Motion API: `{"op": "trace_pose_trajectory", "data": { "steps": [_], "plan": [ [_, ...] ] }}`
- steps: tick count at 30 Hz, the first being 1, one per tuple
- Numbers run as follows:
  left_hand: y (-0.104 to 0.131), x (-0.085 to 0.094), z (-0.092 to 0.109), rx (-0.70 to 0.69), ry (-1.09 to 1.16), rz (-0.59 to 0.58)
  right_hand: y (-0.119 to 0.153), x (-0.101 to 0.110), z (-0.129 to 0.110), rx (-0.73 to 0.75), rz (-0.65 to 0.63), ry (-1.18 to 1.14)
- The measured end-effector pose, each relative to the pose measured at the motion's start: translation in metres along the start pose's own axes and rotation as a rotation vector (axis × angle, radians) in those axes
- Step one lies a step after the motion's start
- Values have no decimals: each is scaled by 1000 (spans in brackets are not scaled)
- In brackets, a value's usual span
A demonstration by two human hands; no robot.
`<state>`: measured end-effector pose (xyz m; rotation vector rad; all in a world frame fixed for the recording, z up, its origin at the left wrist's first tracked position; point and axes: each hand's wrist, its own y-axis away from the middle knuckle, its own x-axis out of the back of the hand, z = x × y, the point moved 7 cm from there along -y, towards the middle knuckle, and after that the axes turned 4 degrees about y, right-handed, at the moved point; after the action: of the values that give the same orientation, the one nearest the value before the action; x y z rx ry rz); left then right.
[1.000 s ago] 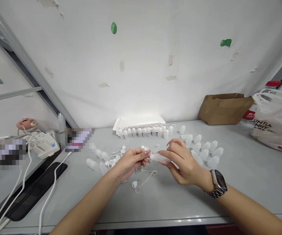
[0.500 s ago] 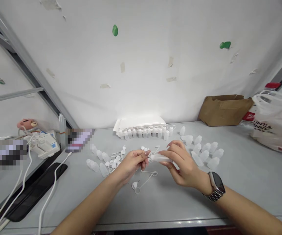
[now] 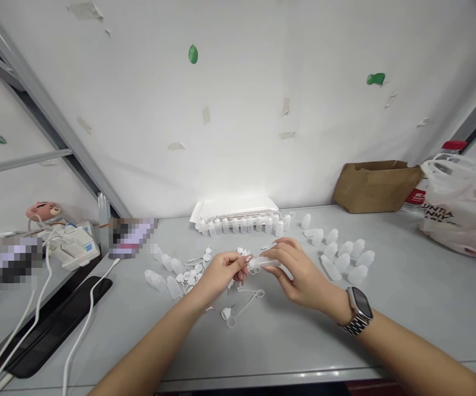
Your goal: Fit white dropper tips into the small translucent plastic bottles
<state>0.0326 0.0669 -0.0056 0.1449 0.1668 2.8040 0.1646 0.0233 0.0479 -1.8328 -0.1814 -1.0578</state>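
My right hand (image 3: pixel 297 272) holds a small translucent squeeze bottle (image 3: pixel 267 263) lying sideways between thumb and fingers. At the bottle's narrow end, my left hand (image 3: pixel 227 270) is closed in a pinch on its white cap, which the fingertips mostly hide. Part of a thin white loop shows just under the bottle. Below the hands lies a loose white cap (image 3: pixel 226 314) with a looped strap (image 3: pixel 246 308). More white caps (image 3: pixel 192 275) are heaped beside my left hand. Several uncapped bottles (image 3: pixel 343 261) lie or stand to the right of my right hand.
Capped bottles (image 3: pixel 241 224) stand in a row at the back before a white package (image 3: pixel 238 205). More bottles (image 3: pixel 155 280) lie at left. A black phone (image 3: pixel 62 324), cables and a power strip (image 3: pixel 76 245) occupy the left side; a cardboard box (image 3: pixel 378 187) and plastic bag (image 3: pixel 460 209) stand right.
My right fingers have come slightly left along the bottle, closer to my left hand. My left hand keeps its pinch at the narrow end. The whole view has shifted a little.
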Motion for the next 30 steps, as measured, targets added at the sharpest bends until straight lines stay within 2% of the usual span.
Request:
{"op": "trace_pose_trajectory", "data": {
  "steps": [2,4,7,10,12,14,15,18,20,23,25,30],
  "plan": [
    [0,5,6,-40,-125,38,-1,-8,-1,33,-95,102],
    [0,8,11,-62,-178,50,-1,-15,-1,45,-137,162],
    [2,10,15,-90,-203,96,-2,-13,9,-49,-54,167],
    [3,14,15,-114,-197,154,-2,5,32,-221,83,141],
    [2,16,13,-116,-182,163,-1,21,54,-389,165,62],
    [1,20,11,-119,-204,183,2,29,77,-611,196,-64],
    [1,22,10,-121,-234,200,2,27,85,-701,165,-130],
    [2,30,13,-160,-411,299,-6,-2,90,-801,-42,-216],
    [5,34,19,-218,-587,379,-13,-30,88,-810,-202,-121],
    [6,35,24,-274,-774,449,-24,-63,90,-833,-236,-21],
    [6,35,23,-278,-808,454,-28,-76,95,-857,-231,51],
    [4,33,20,-239,-865,434,-27,-85,103,-892,-248,166]
  ]
}}
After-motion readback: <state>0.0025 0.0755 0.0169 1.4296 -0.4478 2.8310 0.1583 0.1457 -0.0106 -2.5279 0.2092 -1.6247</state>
